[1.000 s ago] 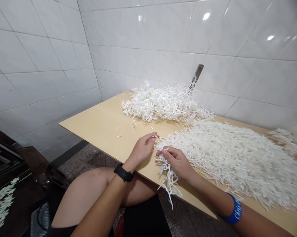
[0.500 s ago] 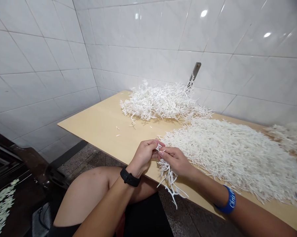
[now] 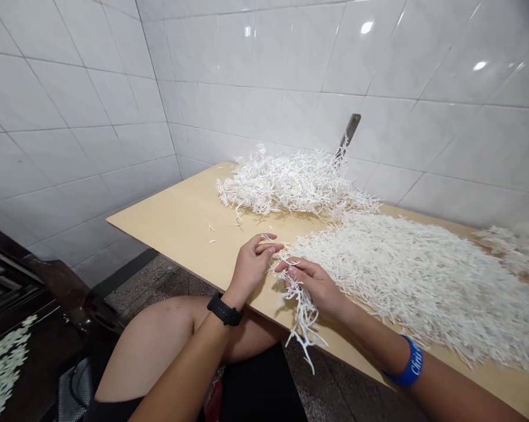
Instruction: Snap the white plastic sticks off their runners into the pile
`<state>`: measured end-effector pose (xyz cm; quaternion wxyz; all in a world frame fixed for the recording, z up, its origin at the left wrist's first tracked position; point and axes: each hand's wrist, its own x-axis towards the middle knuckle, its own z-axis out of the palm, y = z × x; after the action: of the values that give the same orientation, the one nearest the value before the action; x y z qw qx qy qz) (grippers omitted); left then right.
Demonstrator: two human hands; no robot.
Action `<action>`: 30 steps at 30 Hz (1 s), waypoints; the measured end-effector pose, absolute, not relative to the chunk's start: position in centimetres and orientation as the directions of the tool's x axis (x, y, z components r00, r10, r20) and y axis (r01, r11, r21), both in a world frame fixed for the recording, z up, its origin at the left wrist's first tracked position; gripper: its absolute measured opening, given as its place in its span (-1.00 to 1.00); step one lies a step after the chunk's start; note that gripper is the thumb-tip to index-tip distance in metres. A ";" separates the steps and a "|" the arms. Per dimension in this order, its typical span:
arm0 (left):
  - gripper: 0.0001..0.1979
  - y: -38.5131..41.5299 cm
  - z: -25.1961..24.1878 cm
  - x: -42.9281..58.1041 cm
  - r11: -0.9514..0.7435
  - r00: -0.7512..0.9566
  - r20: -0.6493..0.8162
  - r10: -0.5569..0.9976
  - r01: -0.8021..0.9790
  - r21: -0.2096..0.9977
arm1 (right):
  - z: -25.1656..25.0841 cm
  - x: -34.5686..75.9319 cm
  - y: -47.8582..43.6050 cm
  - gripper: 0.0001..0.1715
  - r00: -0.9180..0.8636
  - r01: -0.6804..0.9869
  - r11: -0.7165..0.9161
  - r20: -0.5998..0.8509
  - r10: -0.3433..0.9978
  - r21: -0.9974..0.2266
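**A:** How far along, by the look of things?

**B:** Hard to call exactly, but a good share apparently worked through. Long mass of white strands across the right of the surface, strands lying roughly parallel, combed-looking.

**A:** And left over?

**B:** Far heap of branching strips near the tiled wall, tangled every which way, seemingly not yet worked. Also a smaller white tuft at the right edge of view, too blurred to judge. A few stray bits on the bare wood, left of the heap's near side.

**A:** Look of the material?

**B:** Thin, white, stiff-looking, forked like coral twigs. Paper or plastic: impossible to tell from here.

**A:** Main piece in hand?

**B:** Tangled clump of the same strips, at the near edge of the surface, lower part hanging past it, just below the right grip.

**A:** State of the grips?

**B:** Right grip closed on the top of the clump, fingers pinched in among the strips. Left grip just beside it, above the surface, fingers loosely curled, nothing clearly held; contact with the thin strands near its fingertips impossible to tell.

**A:** Anything else about?

**B:** Black watch on the left wrist, blue wristband on the right. Low on the left of view, pale star-shaped pieces on something dark.
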<state>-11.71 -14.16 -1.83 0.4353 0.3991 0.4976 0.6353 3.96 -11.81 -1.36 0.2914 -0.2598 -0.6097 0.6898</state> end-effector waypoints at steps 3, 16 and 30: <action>-0.80 -14.1 -1.9 -12.0 -0.088 -0.365 0.071 0.928 -0.029 0.996 | -1.6 3.9 -11.9 -0.68 -0.681 -0.152 -0.231 -0.068 0.729 -0.961; -0.74 -15.0 -2.0 -12.9 -0.113 -0.331 0.319 0.888 0.515 0.849 | -1.3 4.2 -11.7 -0.31 -0.716 -0.241 -0.191 0.042 0.697 -0.951; -0.67 -16.7 -0.1 -12.4 -0.186 0.051 0.180 0.982 0.370 0.910 | -0.7 4.4 -12.5 -0.71 -0.616 0.145 0.279 0.134 0.776 -0.949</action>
<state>-12.43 -16.72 -0.09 0.3507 0.6344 0.5331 0.4363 4.42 -12.53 -0.69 0.3079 -0.3121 -0.7381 0.5129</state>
